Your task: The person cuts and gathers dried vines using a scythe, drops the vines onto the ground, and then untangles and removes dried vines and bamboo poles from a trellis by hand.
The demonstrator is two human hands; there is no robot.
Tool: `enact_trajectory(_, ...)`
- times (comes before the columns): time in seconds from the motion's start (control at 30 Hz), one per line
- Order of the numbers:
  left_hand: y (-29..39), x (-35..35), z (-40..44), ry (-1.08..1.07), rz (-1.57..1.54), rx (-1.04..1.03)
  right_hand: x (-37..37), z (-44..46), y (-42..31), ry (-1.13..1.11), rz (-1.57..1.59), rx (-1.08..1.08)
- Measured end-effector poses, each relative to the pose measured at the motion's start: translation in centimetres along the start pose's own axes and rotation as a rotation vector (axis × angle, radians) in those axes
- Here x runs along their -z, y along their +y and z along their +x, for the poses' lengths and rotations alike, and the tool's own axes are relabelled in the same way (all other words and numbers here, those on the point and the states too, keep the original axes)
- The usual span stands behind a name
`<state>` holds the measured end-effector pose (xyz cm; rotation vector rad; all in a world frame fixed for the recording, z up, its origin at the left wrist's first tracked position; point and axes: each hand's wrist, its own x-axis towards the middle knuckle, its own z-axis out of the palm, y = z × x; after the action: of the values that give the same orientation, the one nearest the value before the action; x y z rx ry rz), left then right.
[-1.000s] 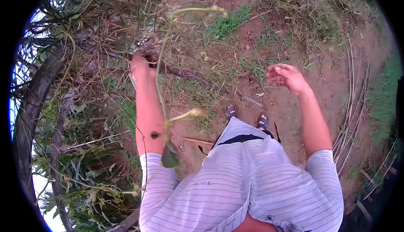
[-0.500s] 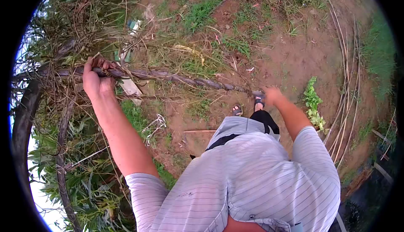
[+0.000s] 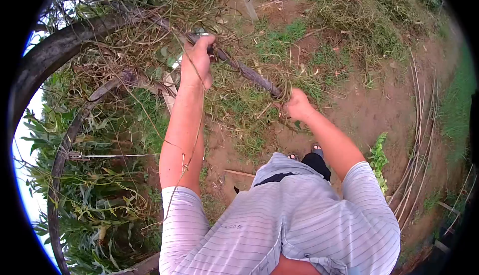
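A dark pole (image 3: 252,75) wrapped with dry vines slants from the upper left down to the middle of the view. My left hand (image 3: 199,60) is closed round its upper part, thumb along the top. At the pole's lower end, my right hand (image 3: 298,105) grips it, with a clump of vine stems round the end and partly over the fingers. Tangled vines (image 3: 144,35) hang about the pole beyond my left hand.
A thick curved dark beam (image 3: 65,43) arches across the upper left, with a thinner bent one (image 3: 67,140) below. Leafy plants (image 3: 100,220) fill the lower left. Long thin sticks (image 3: 416,140) lie on the soil at right, near a leafy green plant (image 3: 379,160). Cut vines (image 3: 359,15) are heaped beyond.
Since half a second ago, the pole slants more steeply and my left hand appears farther right and higher. My right hand, open and off the pole one second ago, is now on its lower end.
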<state>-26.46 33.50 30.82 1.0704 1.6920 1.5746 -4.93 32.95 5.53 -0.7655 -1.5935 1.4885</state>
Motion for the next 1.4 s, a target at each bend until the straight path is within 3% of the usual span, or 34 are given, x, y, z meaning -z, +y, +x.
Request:
enact_trajectory(0.07, 0.6, 0.3, -0.7, -0.048, 0.105, 0.053, 0.4, 3.8, -3.4, -0.013, -0.107, 0.072)
enact_trajectory(0.13, 0.8, 0.7, -0.8, -0.069, 0.164, 0.048, 0.7, 6.9, -5.0, -0.342, -1.204, 0.285)
enact_trajectory(0.17, 0.4, 0.7, -0.9, -0.125, 0.113, 0.030, 0.4, 7.4, -6.6, -0.098, -0.704, -0.044)
enact_trajectory(0.2, 0.1, 0.6, -1.4, -0.173, 0.060, 0.011, 0.0, 8.7, -6.1, -0.118, -0.709, -0.022)
enact_trajectory(0.23, 0.9, 0.1, -2.5, -0.201, -0.009, 0.080, -0.6, 10.1, -6.1, -0.076, -0.287, 0.073)
enact_trajectory(0.3, 0.0, 0.3, -2.5, -0.184, -0.058, 0.061, -0.7, 11.4, -7.1, -0.108, 0.242, 0.123)
enact_trajectory(0.33, -0.2, 0.3, -2.4, -0.206, -0.102, 0.049, -0.4, 12.0, -8.0, -0.132, 0.243, 0.125)
enact_trajectory(0.4, -0.4, 0.3, -2.0, -0.199, -0.158, 0.096, 0.8, 13.6, -9.3, -0.234, -0.363, 0.191)
enact_trajectory(0.47, -1.2, 0.3, -2.1, -0.197, -0.160, 0.030, 1.5, 14.7, -10.1, -0.271, -0.400, 0.186)
enact_trajectory(0.53, -1.9, -0.4, -3.8, 0.026, -0.037, -0.127, 2.2, 14.9, -11.6, -0.366, -0.504, 0.069)
enact_trajectory(0.57, -2.6, -0.9, -5.2, 0.114, 0.026, -0.209, 2.5, 16.0, -9.7, -0.337, -0.540, 0.108)
enact_trajectory(0.6, -3.9, -2.0, -7.8, 0.106, -0.078, -0.265, 2.9, 16.2, -9.6, -0.325, -0.536, 0.102)
enact_trajectory(0.67, -6.9, -5.5, -11.2, -0.272, 0.023, 0.040, 3.1, 16.5, -9.5, -0.270, -0.742, -0.026)
enact_trajectory(0.7, -9.0, -7.7, -12.3, -0.480, 0.167, 0.201, 3.1, 17.1, -7.7, -0.328, -0.761, 0.039)
enact_trajectory(0.73, -11.9, -10.0, -12.7, -0.534, 0.310, 0.118, 3.0, 16.9, -7.5, -0.339, -0.764, 0.029)
enact_trajectory(0.8, -14.7, -13.2, -11.6, -0.477, 0.280, 0.351, 2.7, 15.8, -7.3, -0.369, -0.774, 0.233)
enact_trajectory(0.83, -16.5, -13.4, -10.6, -0.486, 0.270, 0.364, 2.4, 15.3, -6.4, -0.358, -0.696, 0.208)
enact_trajectory(0.9, -19.5, -14.0, -9.5, -0.260, -0.210, 0.627, 3.0, 15.0, -8.9, -0.440, -0.768, 0.102)
enact_trajectory(0.93, -20.1, -14.2, -9.6, -0.266, -0.214, 0.643, 3.4, 14.9, -9.7, -0.517, -0.830, 0.021)
enact_trajectory(0.97, -20.7, -14.2, -9.6, -0.212, -0.282, 0.543, 3.7, 15.2, -7.5, -0.448, -0.764, 0.167)
enact_trajectory(1.0, -20.9, -13.9, -9.6, -0.156, -0.347, 0.442, 3.8, 15.0, -7.9, -0.444, -0.762, 0.152)
enact_trajectory(1.07, -21.0, -13.0, -8.5, -0.133, -0.303, 0.496, 4.0, 14.9, -9.0, -0.532, -0.834, 0.001)
enact_trajectory(1.13, -21.7, -12.1, -6.9, -0.042, -0.240, 0.183, 4.0, 15.1, -6.4, -0.558, -0.924, 0.093)
enact_trajectory(1.17, -21.8, -11.7, -6.5, -0.067, -0.213, 0.097, 4.1, 14.9, -5.8, -0.580, -0.945, 0.311)
enact_trajectory(1.2, -21.2, -11.7, -6.7, -0.067, -0.216, 0.099, 4.2, 14.8, -5.6, -0.602, -0.957, 0.531)
enact_trajectory(1.27, -20.0, -11.7, -7.4, -0.020, -0.374, 0.400, 4.1, 14.8, -5.1, -0.667, -0.989, 0.411)
enact_trajectory(1.33, -19.7, -10.7, -7.6, -0.103, -0.326, 0.397, 4.2, 14.6, -4.1, -0.611, -0.940, 0.332)
enact_trajectory(1.4, -18.9, -9.3, -7.4, -0.141, -0.086, 0.546, 4.5, 14.4, -3.4, -0.587, -0.979, 0.348)
